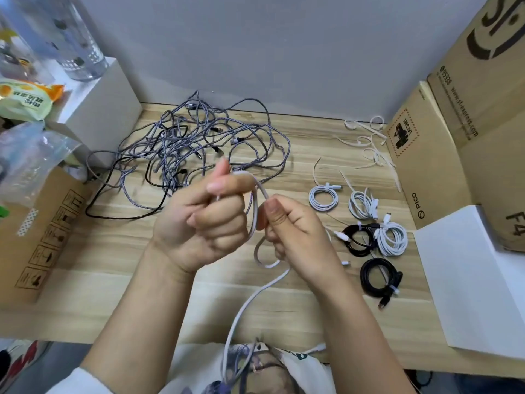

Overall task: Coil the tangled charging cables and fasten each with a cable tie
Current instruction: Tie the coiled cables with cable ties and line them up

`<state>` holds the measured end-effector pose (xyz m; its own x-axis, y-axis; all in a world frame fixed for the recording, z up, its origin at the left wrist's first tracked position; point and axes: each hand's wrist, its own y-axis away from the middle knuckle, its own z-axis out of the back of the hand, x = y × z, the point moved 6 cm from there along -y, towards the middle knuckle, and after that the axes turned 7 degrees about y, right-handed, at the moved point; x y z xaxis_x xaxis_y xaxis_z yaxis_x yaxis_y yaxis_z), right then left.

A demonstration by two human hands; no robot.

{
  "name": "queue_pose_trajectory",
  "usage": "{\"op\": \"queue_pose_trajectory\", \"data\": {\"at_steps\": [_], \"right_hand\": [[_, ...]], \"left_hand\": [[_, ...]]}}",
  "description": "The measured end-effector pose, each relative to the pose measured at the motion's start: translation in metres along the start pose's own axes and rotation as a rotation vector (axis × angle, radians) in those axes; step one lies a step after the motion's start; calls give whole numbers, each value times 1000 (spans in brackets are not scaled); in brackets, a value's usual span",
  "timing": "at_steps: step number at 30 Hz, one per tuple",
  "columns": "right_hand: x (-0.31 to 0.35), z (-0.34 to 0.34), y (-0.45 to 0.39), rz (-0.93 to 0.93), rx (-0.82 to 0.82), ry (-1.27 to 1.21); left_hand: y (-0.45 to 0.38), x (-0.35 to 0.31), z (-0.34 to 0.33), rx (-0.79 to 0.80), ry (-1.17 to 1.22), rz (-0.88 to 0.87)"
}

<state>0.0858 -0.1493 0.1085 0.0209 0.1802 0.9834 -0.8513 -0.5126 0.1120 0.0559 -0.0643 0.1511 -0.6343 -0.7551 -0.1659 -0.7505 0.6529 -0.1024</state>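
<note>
1. Left hand (207, 220) fisted around the first loops of a thin white braided charging cable (257, 211); right hand (292, 226) pinches the same cable just beside it.
2. Cable's loose length drops from the right hand toward the person's lap, long axis near-to-far; right hand is nearer the slack.
3. Grey braided cable tangle (199, 137) lies beyond the hands; white plastic cable ties (369, 143) far right.

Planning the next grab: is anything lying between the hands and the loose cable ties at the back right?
Nothing stands in the way. Bare table lies between the hands, left and right, and the cable ties; the finished coils sit nearer, off to the side.
</note>
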Motion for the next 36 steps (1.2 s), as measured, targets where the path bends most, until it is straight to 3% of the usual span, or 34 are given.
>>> {"op": "queue_pose_trajectory", "data": {"at_steps": [9,14,19,22,25,28,31,36], "right_hand": [[-5,-25,7,-228,256,-21],[-5,-20,10,-259,222,46],[7,-19,11,-141,187,-201],[10,-23,11,-39,162,-317],[9,-21,12,-12,77,-591],[11,-18,12,41,28,-782],[14,-22,13,42,73,-714],[9,-32,19,-62,217,-556]], "left_hand": [[-1,-26,28,-315,50,-335],[-5,-33,51,-399,-47,-655],[-4,-34,54,-402,80,-627],[-3,-39,56,-304,238,-617],[-6,-44,57,-213,332,-597],[-5,-46,63,-221,327,-544],[-3,-43,66,-299,227,-492],[6,-61,66,-516,69,-810]]}}
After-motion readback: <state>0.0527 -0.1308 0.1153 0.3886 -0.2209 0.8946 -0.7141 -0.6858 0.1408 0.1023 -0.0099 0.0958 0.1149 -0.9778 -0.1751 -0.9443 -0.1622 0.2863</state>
